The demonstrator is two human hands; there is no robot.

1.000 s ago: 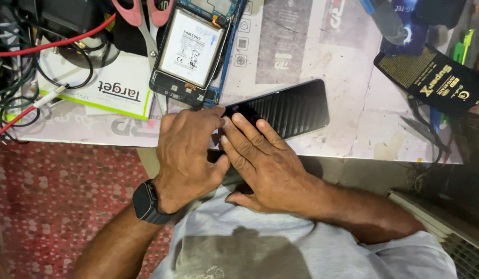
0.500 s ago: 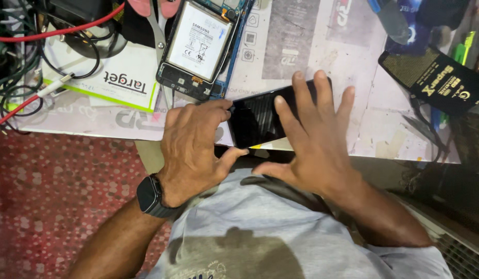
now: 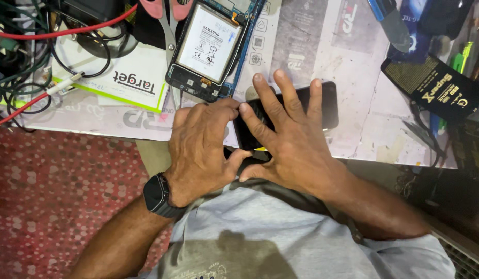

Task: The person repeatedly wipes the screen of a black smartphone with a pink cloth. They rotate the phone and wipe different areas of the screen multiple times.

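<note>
A black phone panel (image 3: 327, 106) lies at the near edge of the paper-covered bench (image 3: 353, 62). My right hand (image 3: 288, 144) rests flat on it, fingers spread across its dark face. My left hand (image 3: 200, 150), with a black watch (image 3: 157, 195) on the wrist, pinches the panel's left end between thumb and fingertips. Most of the panel is hidden under both hands. Just beyond my left hand lies an opened phone (image 3: 211, 49) showing its white battery.
Pink-handled scissors (image 3: 162, 20) lie beside the opened phone. Red and black cables (image 3: 37, 57) tangle at the far left over a white card (image 3: 120, 77). A black packet (image 3: 438, 88) and a blue tool (image 3: 389, 23) sit at the right. Red patterned floor (image 3: 53, 196) shows below left.
My right hand has slid along the panel and spread flat over it. The left hand has shifted its pinch on the panel's left end. The view has moved slightly.
</note>
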